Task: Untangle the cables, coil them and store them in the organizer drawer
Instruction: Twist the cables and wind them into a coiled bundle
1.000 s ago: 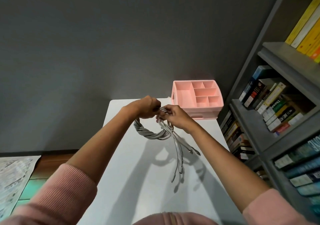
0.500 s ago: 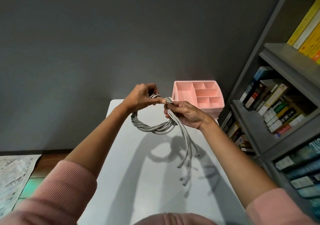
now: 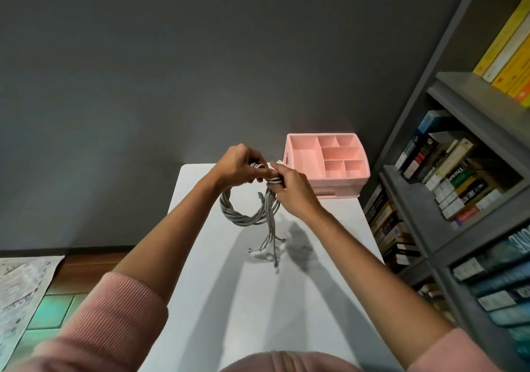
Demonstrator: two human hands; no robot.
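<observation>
1. At far left, one sheet of printed newspaper [image 3: 20, 285] lies on the floor beside the one white rectangular table [image 3: 229, 300].
2. The left hand [image 3: 238, 168] has its fingers curled, pinching the top of the single grey coil of twisted cables [image 3: 241, 216], which hangs above the table.
3. The right hand [image 3: 289, 191] curls its fingers round the loose grey tails [image 3: 269, 242] where they meet the loop.
4. The step looks like binding the coil. The left pinch should stay firm so the loop cannot spring open, and the tails should be wrapped snugly with the plugs left free.
5. The strands are too twisted to count. About five ends dangle.
6. One pink plastic organizer [image 3: 358, 182] stands just right of the hands, with six open top compartments and one drawer [image 3: 335, 192], apparently closed.
7. One grey bookshelf [image 3: 459, 90] holds many books.
</observation>
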